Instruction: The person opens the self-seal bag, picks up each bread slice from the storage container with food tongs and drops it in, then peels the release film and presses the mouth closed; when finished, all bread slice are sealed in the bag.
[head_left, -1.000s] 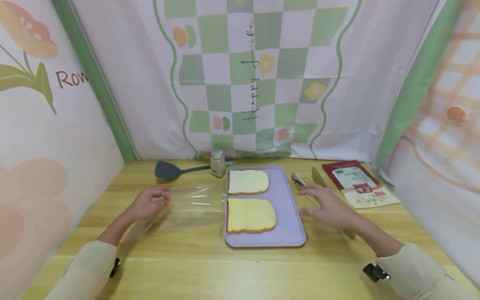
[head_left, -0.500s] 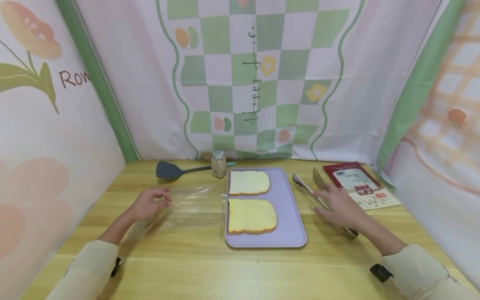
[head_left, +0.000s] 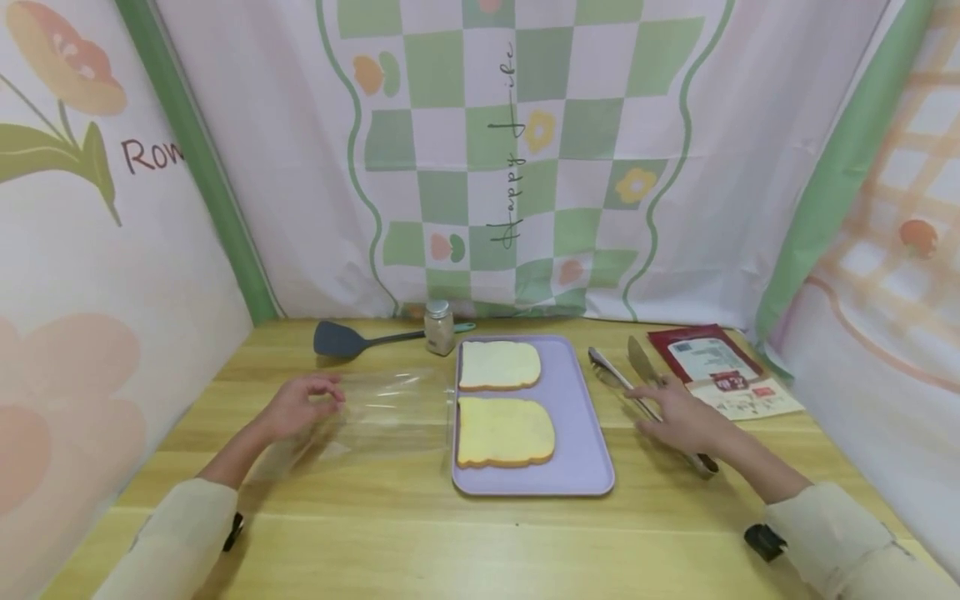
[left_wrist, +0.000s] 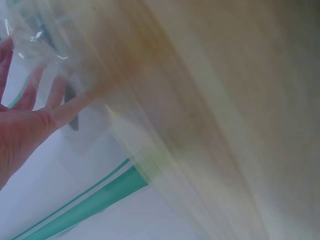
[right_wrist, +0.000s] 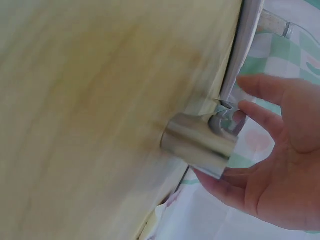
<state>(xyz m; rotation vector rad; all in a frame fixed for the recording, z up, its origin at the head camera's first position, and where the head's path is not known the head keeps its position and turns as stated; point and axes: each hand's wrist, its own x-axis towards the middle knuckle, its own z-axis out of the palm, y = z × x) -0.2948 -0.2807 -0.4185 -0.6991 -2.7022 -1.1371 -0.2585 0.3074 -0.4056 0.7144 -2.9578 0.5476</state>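
Observation:
My left hand (head_left: 303,408) is at the left end of a clear plastic bag (head_left: 393,417) that lies on the table. Its fingers are spread and relaxed at the film in the left wrist view; whether they touch it is hard to tell. My right hand (head_left: 682,421) reaches down over metal tongs (head_left: 611,367). In the right wrist view the tongs' shiny end (right_wrist: 200,142) sits between the fingers, with the thumb apart from it. Beside the tongs is a knife (head_left: 640,358), partly hidden by that hand. Two bread slices, one pale (head_left: 498,365) and one yellow (head_left: 506,432), lie on a purple tray (head_left: 581,454).
Behind the plastic bag are a dark spatula (head_left: 341,340) and a small glass jar (head_left: 439,327) with a silver lid. A red and cream food packet (head_left: 723,375) lies at the back right. A printed curtain (head_left: 517,167) hangs along the table's back edge.
My right hand has moved right and down, from beside the tray onto the tongs. The left hand stays where it was at the plastic bag.

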